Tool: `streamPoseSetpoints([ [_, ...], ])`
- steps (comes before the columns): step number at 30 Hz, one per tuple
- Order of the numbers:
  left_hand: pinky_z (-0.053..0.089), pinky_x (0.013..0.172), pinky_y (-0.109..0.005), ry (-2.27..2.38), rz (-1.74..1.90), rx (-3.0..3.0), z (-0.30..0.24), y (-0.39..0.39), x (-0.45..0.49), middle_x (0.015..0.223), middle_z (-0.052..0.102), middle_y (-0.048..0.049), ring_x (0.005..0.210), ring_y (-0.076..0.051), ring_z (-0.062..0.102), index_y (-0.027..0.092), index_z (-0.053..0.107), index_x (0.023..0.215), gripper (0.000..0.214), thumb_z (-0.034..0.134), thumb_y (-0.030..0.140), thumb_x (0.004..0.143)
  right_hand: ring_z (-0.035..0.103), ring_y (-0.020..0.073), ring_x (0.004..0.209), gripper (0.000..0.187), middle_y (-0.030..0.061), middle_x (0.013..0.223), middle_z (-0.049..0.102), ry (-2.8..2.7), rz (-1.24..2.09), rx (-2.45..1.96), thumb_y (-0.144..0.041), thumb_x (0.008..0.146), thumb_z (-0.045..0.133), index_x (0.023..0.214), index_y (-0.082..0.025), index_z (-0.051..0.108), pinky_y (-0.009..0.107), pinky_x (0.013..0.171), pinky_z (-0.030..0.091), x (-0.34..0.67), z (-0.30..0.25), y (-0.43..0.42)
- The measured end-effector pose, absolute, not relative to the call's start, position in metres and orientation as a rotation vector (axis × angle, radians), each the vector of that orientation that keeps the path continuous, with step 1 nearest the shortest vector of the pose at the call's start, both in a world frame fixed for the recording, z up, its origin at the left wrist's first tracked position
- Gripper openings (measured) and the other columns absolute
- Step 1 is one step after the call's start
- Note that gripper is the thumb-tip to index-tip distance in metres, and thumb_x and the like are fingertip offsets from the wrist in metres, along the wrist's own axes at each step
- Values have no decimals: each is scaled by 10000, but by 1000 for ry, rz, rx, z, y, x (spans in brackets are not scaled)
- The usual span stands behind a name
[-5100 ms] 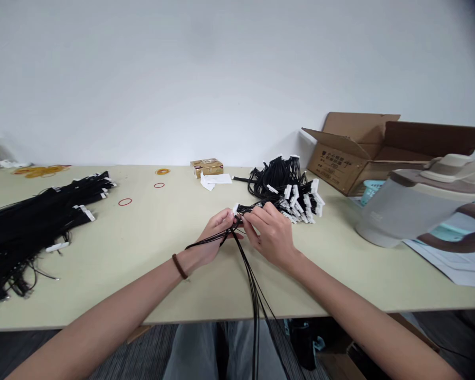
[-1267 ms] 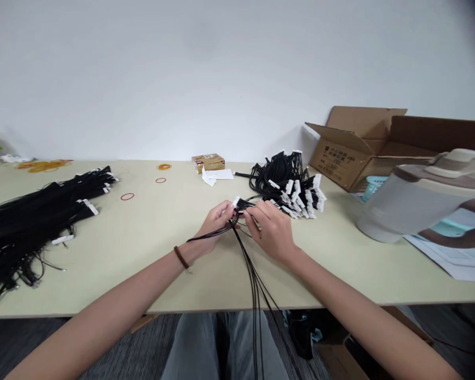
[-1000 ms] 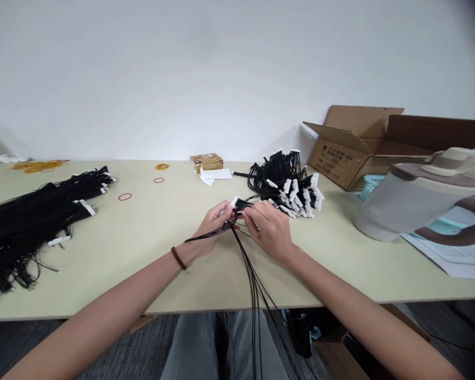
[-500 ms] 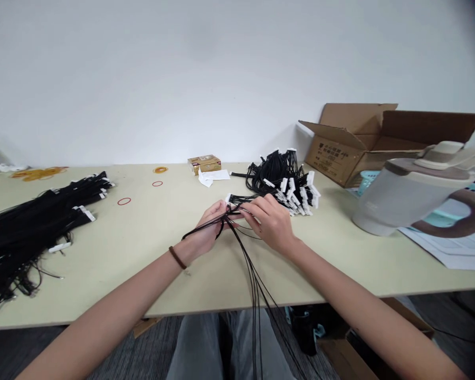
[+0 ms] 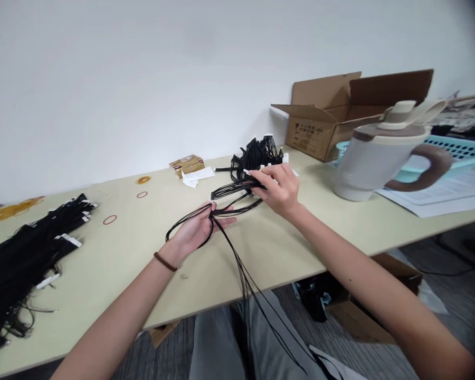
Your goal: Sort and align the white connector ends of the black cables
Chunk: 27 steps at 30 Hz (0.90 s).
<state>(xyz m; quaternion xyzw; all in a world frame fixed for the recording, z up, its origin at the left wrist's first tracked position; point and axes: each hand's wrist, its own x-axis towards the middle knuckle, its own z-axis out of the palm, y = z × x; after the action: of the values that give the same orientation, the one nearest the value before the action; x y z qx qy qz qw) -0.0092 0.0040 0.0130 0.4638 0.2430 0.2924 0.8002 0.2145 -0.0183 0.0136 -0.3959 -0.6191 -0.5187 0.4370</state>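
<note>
left hand [image 5: 193, 232]: clamped on thin black looped cables [image 5: 233, 187], prob anti-tangle
right hand [image 5: 280, 189]: pinching them too, nearer open brown cardboard box [image 5: 312, 138]

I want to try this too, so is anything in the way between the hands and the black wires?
Nothing visible is: the left hand and right hand both touch the black wires directly. The brown bracelet sits behind the left hand, out of the way.
</note>
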Motion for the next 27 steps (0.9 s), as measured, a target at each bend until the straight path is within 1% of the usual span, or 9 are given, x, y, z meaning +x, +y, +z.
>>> streamPoseSetpoints([
  [3,391,906,-367,543,638,958,13,3,-7,1049,649,-94,891,-222,642,167,490,780,88,523,247,796,455,148,725,175,34,779,556,-1562,-1214,-1070,-333,834,527,960,-244,609,278,660,381,218,11,-16],
  [6,423,861,-331,539,727,926,11,4,-6,1058,642,-96,917,-204,630,174,479,766,71,508,227,802,466,166,793,211,47,853,564,-1595,-1082,-1098,-325,839,525,1035,-272,583,316,713,384,214,9,-19],
  [9,435,846,-322,552,803,860,10,6,-5,1015,651,-88,899,-187,631,173,488,769,55,501,213,805,473,156,825,270,23,886,569,-1711,-1064,-940,-247,849,517,1103,-337,532,317,726,386,201,8,-28],
  [11,436,844,-337,563,835,813,11,7,-5,945,662,-73,853,-177,633,176,491,757,64,487,212,810,480,129,812,261,-6,888,575,-1904,-1124,-772,-207,859,501,1072,-353,536,291,707,391,189,6,-34],
  [13,432,839,-346,553,852,809,11,7,-5,909,664,-55,828,-169,625,184,491,741,83,473,215,816,482,111,854,227,-13,949,581,-2080,-1196,-636,-148,873,457,1015,-292,561,272,712,395,177,5,-37],
  [17,418,817,-324,500,815,860,13,3,-5,891,656,-21,812,-156,596,201,497,729,110,458,239,825,477,109,841,166,3,894,593,-2123,-1206,-595,-118,881,425,924,-174,575,271,720,393,166,1,-34],
  [19,420,767,-296,476,793,866,14,-1,-3,819,643,-7,733,-137,578,200,488,713,128,447,232,830,476,102,842,159,-6,872,592,-2121,-1206,-625,-116,882,426,942,-166,565,269,745,386,165,-1,-31],
  [23,406,653,-244,483,780,857,16,-7,-1,642,560,18,586,-106,509,195,480,696,134,448,208,825,482,80,845,214,-28,884,586,-2121,-1271,-704,-96,900,372,979,-205,538,265,762,365,166,-4,-30],
  [27,396,625,-228,500,774,832,18,-10,0,616,518,27,559,-93,483,190,473,676,146,452,196,820,488,71,833,212,-36,876,590,-2139,-1255,-730,-104,906,362,963,-221,529,270,756,356,165,-8,-30],
])
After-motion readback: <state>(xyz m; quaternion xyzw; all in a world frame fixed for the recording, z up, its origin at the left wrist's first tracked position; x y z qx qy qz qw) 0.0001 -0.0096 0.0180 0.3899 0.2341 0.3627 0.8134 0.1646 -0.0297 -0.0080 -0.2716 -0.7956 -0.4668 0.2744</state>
